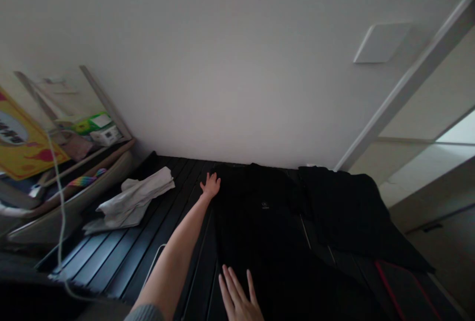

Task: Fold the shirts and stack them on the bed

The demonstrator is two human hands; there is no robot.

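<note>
A black shirt [260, 232] with a small pale logo lies spread out on the dark slatted surface [178, 172]. My left hand [211, 185], at the end of an outstretched arm, rests with fingers spread at the shirt's upper left edge. Nearer to me, my right hand [240, 295] is open, its fingers stretched out over the lower left part of the shirt. Neither hand is gripping anything that I can see. The shirt's lower outline is lost in the dark.
Folded light grey cloth [137, 200] lies to the left. Another black garment [345, 212] is at the right, near a dark red-edged object [404, 289]. A shelf unit [122, 162] with packages stands at far left, with a white cable [61, 212] before it. Behind rises a wall [237, 73].
</note>
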